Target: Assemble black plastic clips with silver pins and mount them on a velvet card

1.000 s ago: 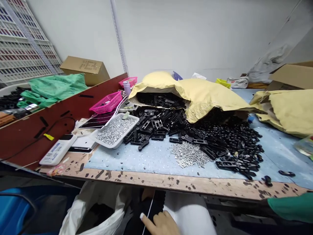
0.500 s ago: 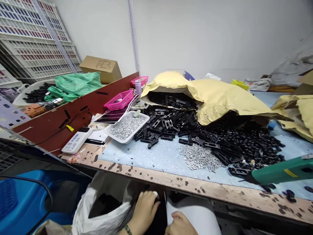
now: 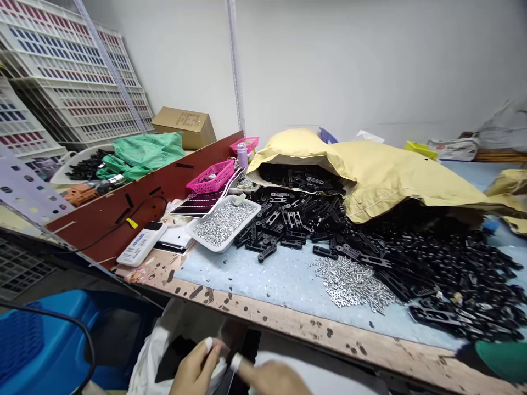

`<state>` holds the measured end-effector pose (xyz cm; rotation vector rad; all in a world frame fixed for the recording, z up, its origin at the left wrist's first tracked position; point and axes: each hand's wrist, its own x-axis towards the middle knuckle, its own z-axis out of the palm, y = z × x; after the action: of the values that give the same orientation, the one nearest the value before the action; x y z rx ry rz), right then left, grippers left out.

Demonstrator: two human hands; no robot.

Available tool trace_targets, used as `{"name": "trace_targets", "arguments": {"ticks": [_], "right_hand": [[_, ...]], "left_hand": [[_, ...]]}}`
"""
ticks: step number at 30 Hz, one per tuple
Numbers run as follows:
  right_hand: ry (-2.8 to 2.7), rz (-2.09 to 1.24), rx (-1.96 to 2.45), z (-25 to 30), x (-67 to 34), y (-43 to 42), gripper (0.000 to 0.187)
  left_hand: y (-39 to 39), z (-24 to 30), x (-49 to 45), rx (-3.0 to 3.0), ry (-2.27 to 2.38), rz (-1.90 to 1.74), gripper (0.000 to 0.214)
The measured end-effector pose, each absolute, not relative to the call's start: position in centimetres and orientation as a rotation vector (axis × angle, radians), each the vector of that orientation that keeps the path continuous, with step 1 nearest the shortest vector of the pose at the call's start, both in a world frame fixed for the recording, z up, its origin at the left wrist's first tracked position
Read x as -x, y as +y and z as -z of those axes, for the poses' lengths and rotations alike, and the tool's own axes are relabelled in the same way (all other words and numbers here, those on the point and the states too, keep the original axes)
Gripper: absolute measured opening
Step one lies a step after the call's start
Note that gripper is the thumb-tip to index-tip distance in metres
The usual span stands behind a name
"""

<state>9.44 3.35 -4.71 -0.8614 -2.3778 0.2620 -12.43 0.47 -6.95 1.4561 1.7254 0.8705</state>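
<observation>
Both my hands are low at the bottom edge, below the table's front edge [image 3: 329, 332]. My left hand [image 3: 195, 370] has its fingers pinched together on the rim of a white plastic bag [image 3: 150, 356] that has dark contents. My right hand [image 3: 269, 378] is right beside it, smeared by motion, with one finger reaching toward the left hand over a white sheet. On the table above lie a large heap of black plastic parts [image 3: 411, 247] and a small pile of silver screws [image 3: 354, 280].
A yellow sack [image 3: 391, 170] spills the black parts. A white tray [image 3: 222, 249] of screws, a pink basket [image 3: 212, 176], a remote control [image 3: 142, 248] and a red-brown board [image 3: 123, 203] stand at left. A blue bin [image 3: 41, 340] is at lower left, a green tool [image 3: 500, 359] at lower right.
The view has swung left and lowered. My left hand has come down onto the bag's rim and my right hand has moved in toward it. The green tool slid toward the right edge.
</observation>
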Motion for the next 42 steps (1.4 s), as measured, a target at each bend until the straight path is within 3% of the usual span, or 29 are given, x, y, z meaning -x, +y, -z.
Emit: {"name": "trace_targets", "arguments": {"ticks": [6,12,15,19,21,26,30,33,38,42], "right_hand": [[-2.222,-0.025,1.312,-1.0,-11.8,16.6,0.05],[-2.058,0.085,1.684,-2.5,-18.8,20.2,0.031],[-1.735,0.146,2.035,-2.7,-27.1,20.2,0.029],[-1.203,0.203,2.404,-2.8,-35.5,21.8,0.051],[-1.116,0.135,2.475,-2.6,-37.3,23.3,0.054],[-1.231,-0.086,2.387,-1.8,-38.1,26.5,0.025],[-1.212,-0.167,2.215,-2.3,-38.8,27.3,0.005],[-1.171,-0.224,1.997,-3.2,-38.8,26.6,0.008],[-1.204,-0.518,1.577,-3.4,-32.1,22.6,0.035],[-1.401,-0.858,1.333,-2.2,-24.9,18.3,0.024]], "left_hand": [[7.2,-0.9,8.1,-2.04,1.689,-0.982,0.027],[19.6,-1.7,2.4,-2.341,1.877,-0.6,0.026],[20.2,-0.7,1.0,-2.393,1.764,-0.49,0.011],[17.7,-0.4,-0.3,-2.366,1.462,-0.467,0.012],[16.9,-0.7,-1.1,-2.208,1.287,-0.547,0.012],[17.4,-1.1,-3.4,-1.778,1.135,-0.54,0.009],[18.2,-0.6,-4.4,-1.526,1.155,-0.565,0.034],[18.6,-0.2,-4.8,-1.506,1.176,-0.569,0.043],[19.0,-1.4,-6.6,-1.403,1.063,-0.657,0.038],[19.1,-2.9,-8.1,-1.232,0.979,-0.794,0.034]]}}
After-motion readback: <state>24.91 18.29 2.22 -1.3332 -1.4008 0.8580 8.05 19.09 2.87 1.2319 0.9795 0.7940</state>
